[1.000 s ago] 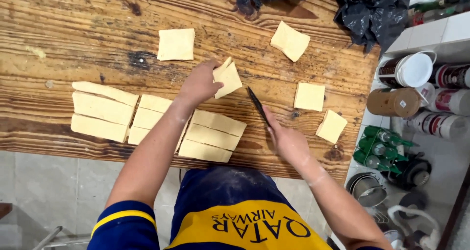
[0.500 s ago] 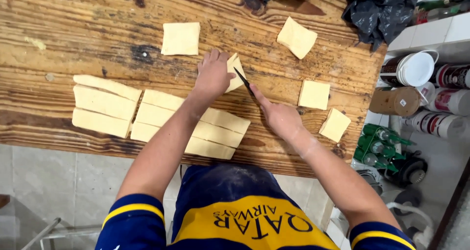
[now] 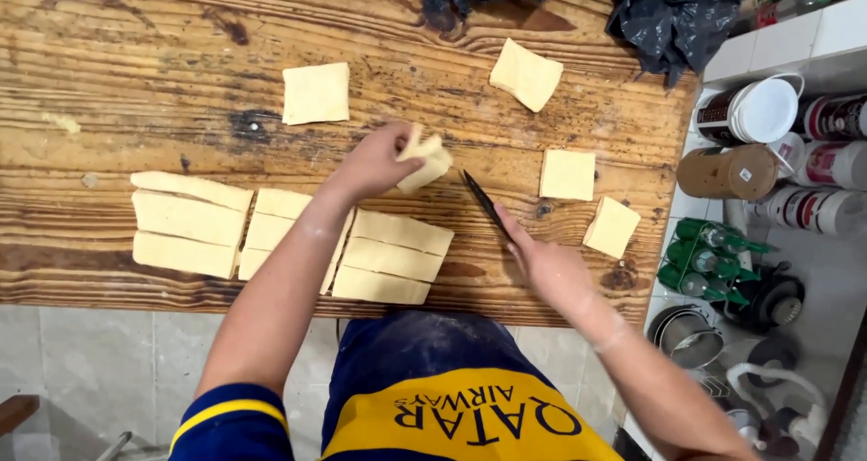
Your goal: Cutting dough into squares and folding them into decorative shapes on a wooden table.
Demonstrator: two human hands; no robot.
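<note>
Above the wooden table (image 3: 135, 82), a dough square (image 3: 424, 158) is pinched and lifted by the left hand (image 3: 375, 163); a dark knife (image 3: 485, 204) is gripped, seemingly tip-down, by the right hand (image 3: 551, 267), beside cut dough strips (image 3: 393, 258).

Left hand (image 3: 372, 165) lifting dough square (image 3: 424, 157), right hand (image 3: 546, 267) gripping knife (image 3: 485, 203), cut dough strips (image 3: 390, 256) on wooden table (image 3: 135, 82)

A pale, floppy dough square (image 3: 423, 157) hangs lifted at frame centre. A dark-bladed knife (image 3: 485, 203) lies angled just right of it.
</note>
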